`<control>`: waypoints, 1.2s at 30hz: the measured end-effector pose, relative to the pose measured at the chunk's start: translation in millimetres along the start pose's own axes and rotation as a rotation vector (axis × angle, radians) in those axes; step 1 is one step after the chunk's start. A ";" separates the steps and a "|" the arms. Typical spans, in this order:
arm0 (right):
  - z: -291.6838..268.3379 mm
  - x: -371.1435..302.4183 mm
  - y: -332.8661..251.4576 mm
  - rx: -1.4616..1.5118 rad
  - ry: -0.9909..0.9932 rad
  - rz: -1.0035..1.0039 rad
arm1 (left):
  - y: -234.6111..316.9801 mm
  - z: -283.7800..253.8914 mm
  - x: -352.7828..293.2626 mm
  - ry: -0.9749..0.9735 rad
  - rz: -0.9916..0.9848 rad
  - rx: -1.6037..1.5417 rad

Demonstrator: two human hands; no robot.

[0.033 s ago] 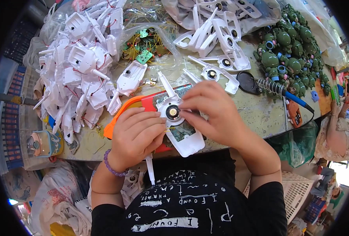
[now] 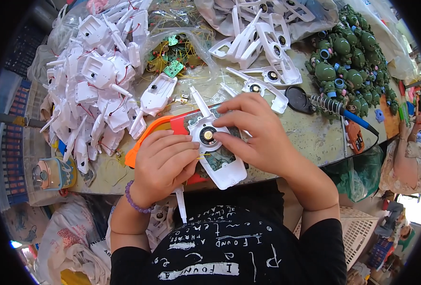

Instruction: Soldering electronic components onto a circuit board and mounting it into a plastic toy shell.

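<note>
A white plastic shell (image 2: 227,175) with a stem at its far end lies in front of me, a round black speaker (image 2: 207,136) with a gold centre seated in it. My left hand (image 2: 165,159) is closed at its left edge, fingertips by the speaker; thin yellow wire ends show beside them. Another white stem (image 2: 181,206) sticks out below this hand, the rest of that piece hidden. My right hand (image 2: 253,133) curls over the shell's right side, thumb and fingertips at the speaker's rim. Under the shell lies a flat red piece (image 2: 178,124) beside an orange curved edge (image 2: 144,135).
White housings with red wires (image 2: 101,71) heap up at left; green circuit boards (image 2: 175,68) lie behind. More speaker shells (image 2: 267,47) sit at the back. Green round-bodied figures (image 2: 348,61) pile at right, near a blue-handled soldering iron (image 2: 357,121) in a coiled holder. Another person's arm (image 2: 405,156) shows far right.
My right thumb and fingertips have shifted slightly and spread a little at the speaker's side. The left hand and the shell stay in place.
</note>
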State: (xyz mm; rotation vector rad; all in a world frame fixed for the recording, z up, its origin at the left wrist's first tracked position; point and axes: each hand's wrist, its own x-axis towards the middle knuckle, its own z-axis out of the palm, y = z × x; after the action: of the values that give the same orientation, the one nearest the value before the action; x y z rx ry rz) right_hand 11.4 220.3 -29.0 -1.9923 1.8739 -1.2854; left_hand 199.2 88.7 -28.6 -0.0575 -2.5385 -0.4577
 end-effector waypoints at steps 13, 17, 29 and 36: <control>1.9 19.5 5.4 -0.063 -0.213 0.088 | -1.6 1.5 -2.0 0.026 -0.031 -0.084; 1.3 13.3 9.6 -0.082 -0.162 0.036 | 1.5 2.6 0.4 0.032 -0.022 -0.083; -31.9 -119.9 46.3 0.559 1.244 0.642 | 8.8 2.8 6.9 0.004 -0.036 -0.050; -89.1 -104.4 71.4 0.416 1.243 0.681 | 9.1 -4.1 4.5 0.014 -0.063 -0.012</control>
State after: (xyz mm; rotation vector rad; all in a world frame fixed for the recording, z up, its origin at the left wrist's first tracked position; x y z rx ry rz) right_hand -86.3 334.3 -66.4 -0.1390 1.9962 -2.5500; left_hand 198.8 95.7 -20.1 0.0209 -2.5294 -0.4955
